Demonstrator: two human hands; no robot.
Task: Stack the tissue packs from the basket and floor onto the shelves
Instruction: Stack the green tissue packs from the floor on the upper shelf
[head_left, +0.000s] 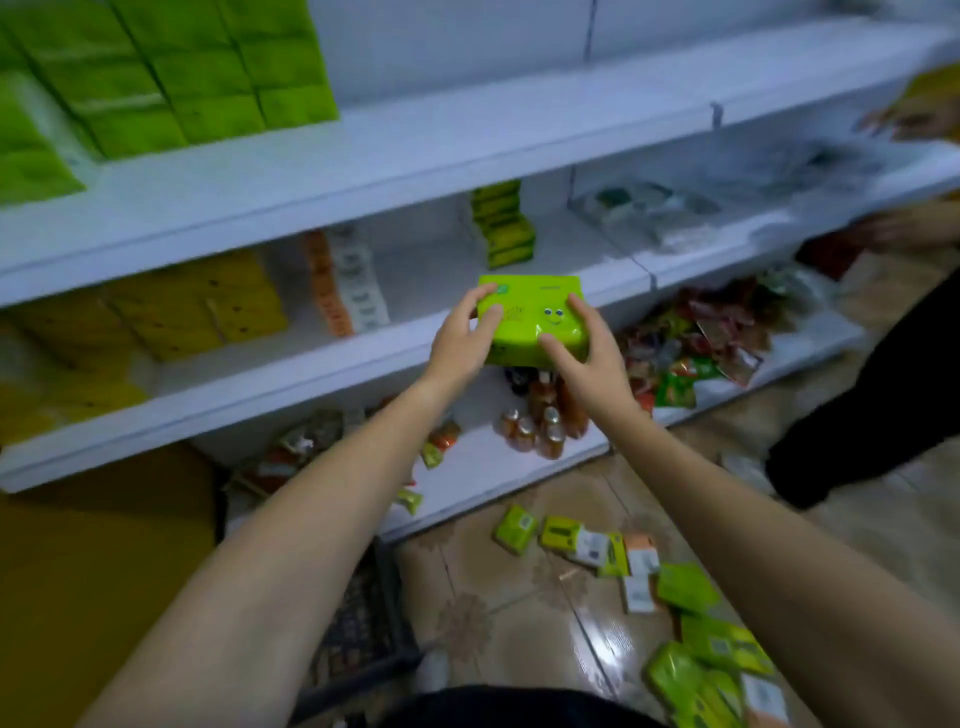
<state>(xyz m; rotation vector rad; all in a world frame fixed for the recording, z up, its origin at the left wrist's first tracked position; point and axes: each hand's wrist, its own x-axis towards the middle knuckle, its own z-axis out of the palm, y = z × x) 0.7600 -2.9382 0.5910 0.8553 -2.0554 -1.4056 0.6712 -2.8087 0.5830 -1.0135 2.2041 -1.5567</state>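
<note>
Fingers (579, 307) of both hands curl over a lime-green tissue pack (530, 317). The left hand (457, 340) and right hand (589, 364) grip its two sides, holding it in the air before the middle shelf (291, 374). Its wrapper shows a cartoon smiling face; the print is too blurred to read. More green packs (685, 587) lie scattered on the floor, and others (197, 73) stand stacked on the upper shelf (415, 135).

Top shelf (467, 135): stacked tissue packs (171, 78) at your left.
Middle shelf (311, 358): held pack (535, 317) before its edge, between your left hand (460, 343) and right hand (587, 358).
Bottom shelf (488, 467): bottles (540, 421) under that pack.
Floor (493, 597): loose packs (691, 587) right of the basket (363, 623) (close before you).
</note>
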